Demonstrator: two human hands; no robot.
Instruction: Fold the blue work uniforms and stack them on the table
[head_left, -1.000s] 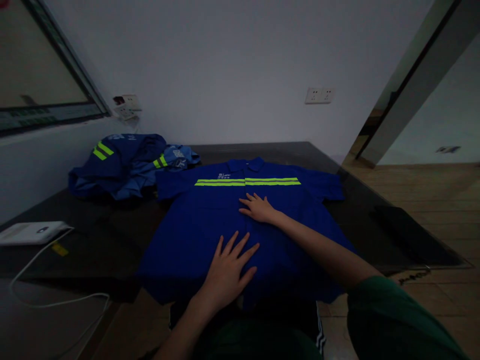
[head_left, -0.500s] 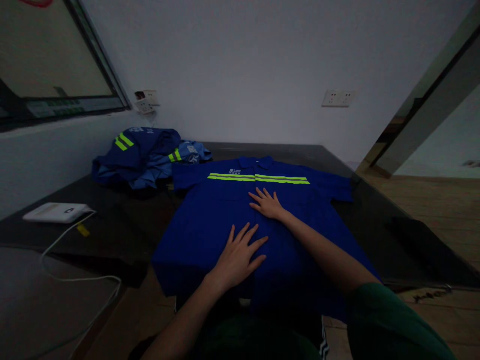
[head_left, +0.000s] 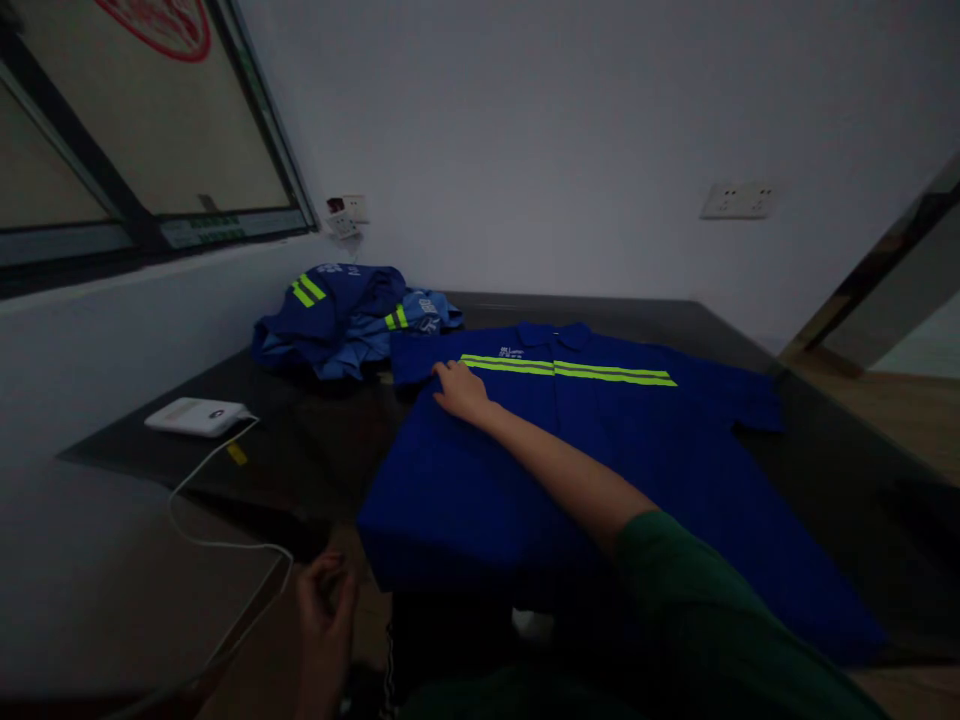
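Observation:
A dark blue short-sleeved work shirt (head_left: 480, 470) with yellow-green reflective stripes lies spread on the dark table, its collar towards the wall. Its lower part hangs over the near edge. My right hand (head_left: 459, 390) reaches across to the shirt's left side, just under the sleeve. There its fingers are bent down and closed on the cloth. Off the table's near edge, to the left of the shirt, my left hand (head_left: 328, 592) is in the air. Its fingers are loosely curled, with a gap to the thumb and nothing visible between them.
Crumpled blue garments (head_left: 337, 315) with reflective stripes lie at the back left of the dark table (head_left: 300, 440). A white device (head_left: 196, 416) sits near the left edge, its white cable (head_left: 217, 543) hanging down. A dark item (head_left: 926, 510) lies at the right.
My right hand has moved left from the shirt's middle to its side below the sleeve. My left hand has lifted off the cloth and dropped beyond the table edge. The view has swung left.

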